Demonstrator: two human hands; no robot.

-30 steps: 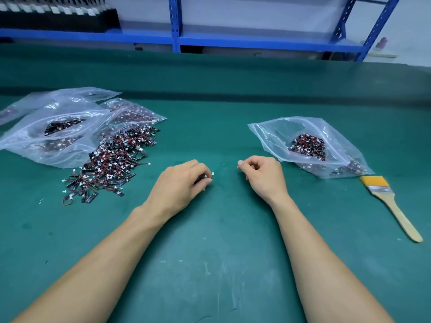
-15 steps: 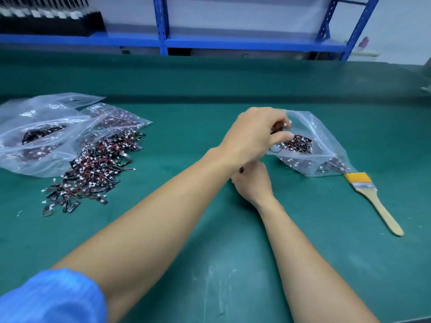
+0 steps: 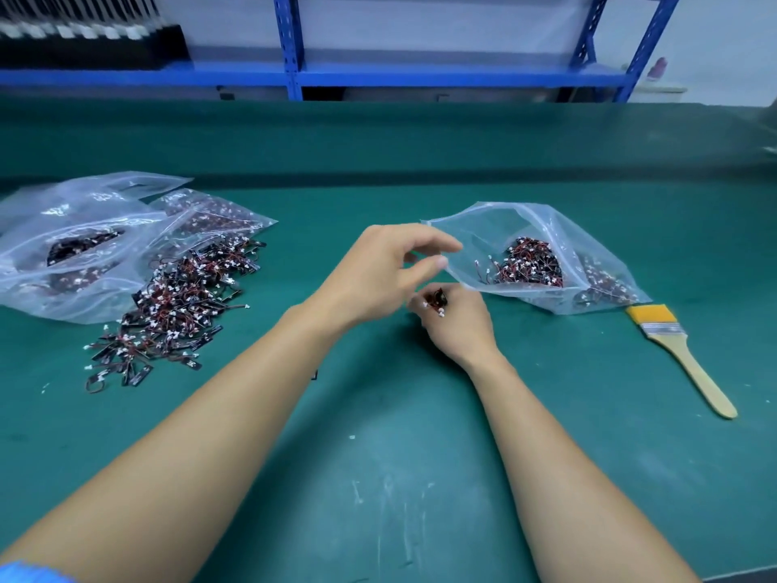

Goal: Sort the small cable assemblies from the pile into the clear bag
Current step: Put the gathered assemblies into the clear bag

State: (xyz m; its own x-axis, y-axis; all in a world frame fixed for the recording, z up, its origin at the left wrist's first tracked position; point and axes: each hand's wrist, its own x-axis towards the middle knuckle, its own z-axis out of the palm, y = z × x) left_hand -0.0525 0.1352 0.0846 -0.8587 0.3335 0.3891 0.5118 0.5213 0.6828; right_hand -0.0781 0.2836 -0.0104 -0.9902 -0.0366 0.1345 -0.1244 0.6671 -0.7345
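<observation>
Your left hand (image 3: pixel 374 279) hovers at the mouth of the clear bag (image 3: pixel 475 229), fingers loose and spread, with nothing visible between them. The forefinger tip sits right at the bag's lip; I cannot tell whether it touches.

Your right hand (image 3: pixel 460 326) rests on the worktop (image 3: pixel 420 477) just beside that lip. Its fingers are curled round a bunch of assemblies (image 3: pixel 437 298), white connectors poking out on top.

Judgement: the right hand acts as holding stock, parked near the opening so each transfer is short. The left is placed to feed the bag or steady its mouth.

The bag lies on the worktop, its mouth gaping leftward toward both hands. A sorted heap (image 3: pixel 525 263) sits inside, back from the opening, so new pieces have room.

The pile (image 3: pixel 181 296) lies well apart on the left, its far edge against other bags (image 3: pixel 75 229) holding similar parts. Much remains loose; I judge the task partway.

A brush (image 3: pixel 672 347) lies just right of the bag, no hand on it; probably for sweeping strays.

Risk: the thin wires may tangle and drag out extra pieces, or the limp lip may fold shut.
</observation>
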